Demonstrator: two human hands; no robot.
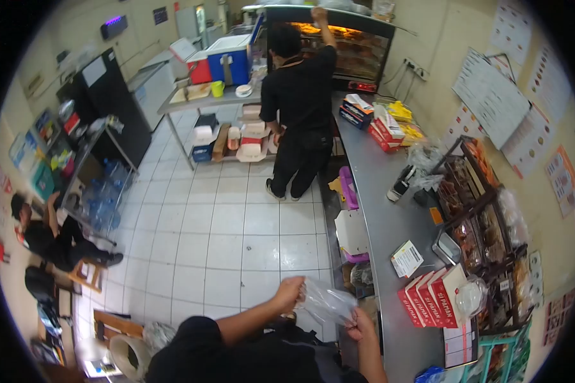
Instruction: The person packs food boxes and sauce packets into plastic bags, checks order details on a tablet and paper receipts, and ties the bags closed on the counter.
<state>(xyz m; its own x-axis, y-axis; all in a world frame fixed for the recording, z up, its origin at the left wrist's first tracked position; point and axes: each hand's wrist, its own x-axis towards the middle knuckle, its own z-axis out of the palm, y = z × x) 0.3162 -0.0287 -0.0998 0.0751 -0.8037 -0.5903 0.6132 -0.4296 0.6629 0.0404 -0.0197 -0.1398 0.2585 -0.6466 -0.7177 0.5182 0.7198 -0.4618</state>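
Note:
A clear plastic bag (329, 301) is stretched between my two hands in front of my body. My left hand (292, 293) is closed on one end of it, above the tiled floor. The other end is pinched in my right hand (362, 323), close to the edge of the steel counter (390, 220). Nothing can be made out inside the bag. To the right of my hands, several red and white boxes marked "SI PAMAN" (433, 297) stand in a row on the counter.
A person in black (299, 108) stands ahead, one arm raised to a lit warming cabinet (358, 54). Another person (51, 233) sits at the far left. A rack of packets (476, 210) lines the right wall. A blue cooler (231, 64) rests on the back table (172, 105).

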